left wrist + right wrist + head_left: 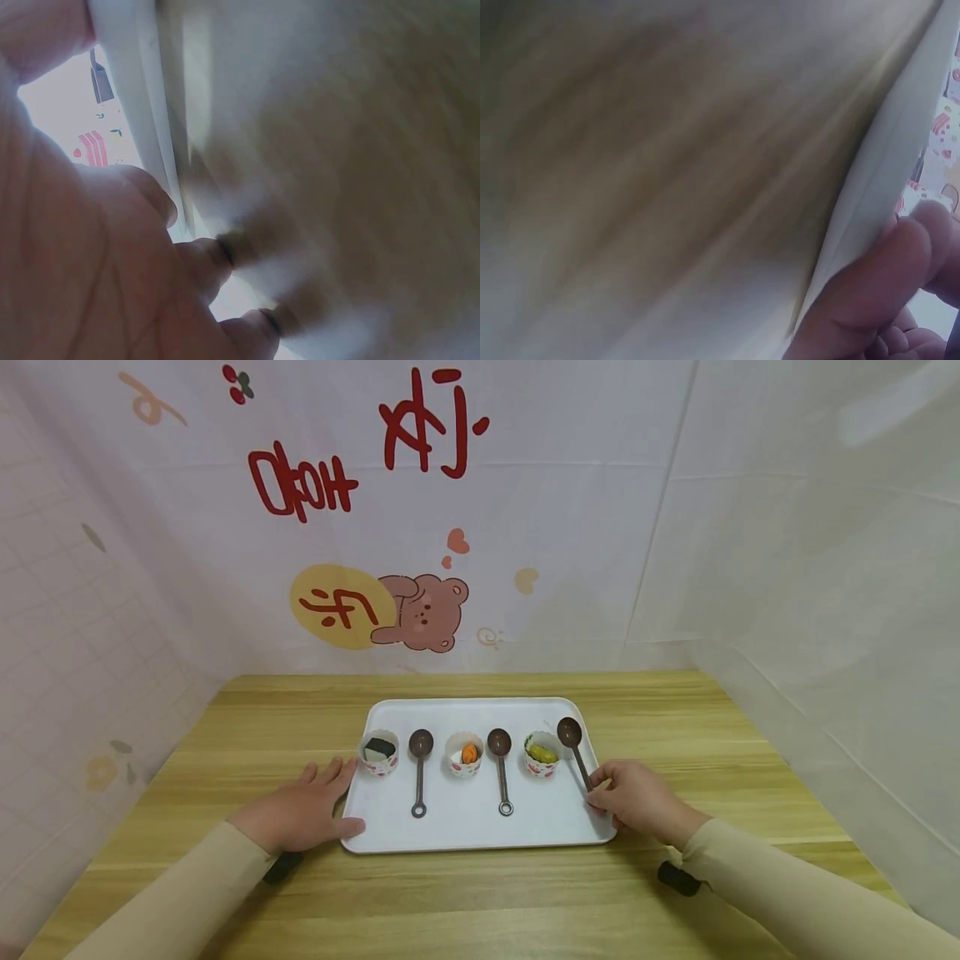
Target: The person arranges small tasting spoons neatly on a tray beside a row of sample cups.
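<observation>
A white tray [465, 827] lies on the table with a row of paper cups and brown measuring spoons. My right hand [645, 802] pinches the handle of the rightmost measuring spoon [570, 732] at the tray's right edge; the handle's end is hidden by the fingers. At the left edge my left hand [300, 810] rests with fingers spread, thumb over the rim. Nearest to it is a patterned paper cup [381, 768] with a black-and-white piece. Two more measuring spoons, a left one [421, 745] and a middle one [499, 743], lie bowl-end away from me.
Between those two spoons stands a paper cup [463, 769] holding an orange piece [469, 753]. Another cup [542, 768] with a yellow-green piece [543, 755] is left of the rightmost spoon. Behind the wooden table [450, 893] hangs a printed white cloth [570, 527].
</observation>
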A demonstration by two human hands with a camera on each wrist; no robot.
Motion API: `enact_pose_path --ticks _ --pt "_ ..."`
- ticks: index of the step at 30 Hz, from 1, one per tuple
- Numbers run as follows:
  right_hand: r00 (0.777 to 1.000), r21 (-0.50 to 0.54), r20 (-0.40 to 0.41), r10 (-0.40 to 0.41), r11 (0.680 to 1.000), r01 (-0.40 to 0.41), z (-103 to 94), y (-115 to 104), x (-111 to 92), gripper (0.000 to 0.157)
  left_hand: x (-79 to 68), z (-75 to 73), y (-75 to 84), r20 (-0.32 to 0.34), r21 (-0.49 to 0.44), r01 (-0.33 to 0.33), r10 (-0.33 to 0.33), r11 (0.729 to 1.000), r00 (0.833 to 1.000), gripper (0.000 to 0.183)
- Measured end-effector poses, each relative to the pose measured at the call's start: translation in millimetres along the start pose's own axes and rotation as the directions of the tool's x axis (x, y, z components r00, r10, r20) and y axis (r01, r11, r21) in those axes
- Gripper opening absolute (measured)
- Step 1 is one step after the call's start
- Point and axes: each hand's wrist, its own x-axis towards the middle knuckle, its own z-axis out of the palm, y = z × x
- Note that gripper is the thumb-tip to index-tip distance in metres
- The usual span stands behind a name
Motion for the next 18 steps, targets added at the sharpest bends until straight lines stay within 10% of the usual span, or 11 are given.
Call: enact_pose_path --ticks 18 --pt "0.999 -0.01 0.016 0.051 0.999 -0.05 3.8 -2.2 2.1 0.011 0.8 2.2 -1.3 -0.022 0.015 -0.017 0.017 1.0 1.0 0.11"
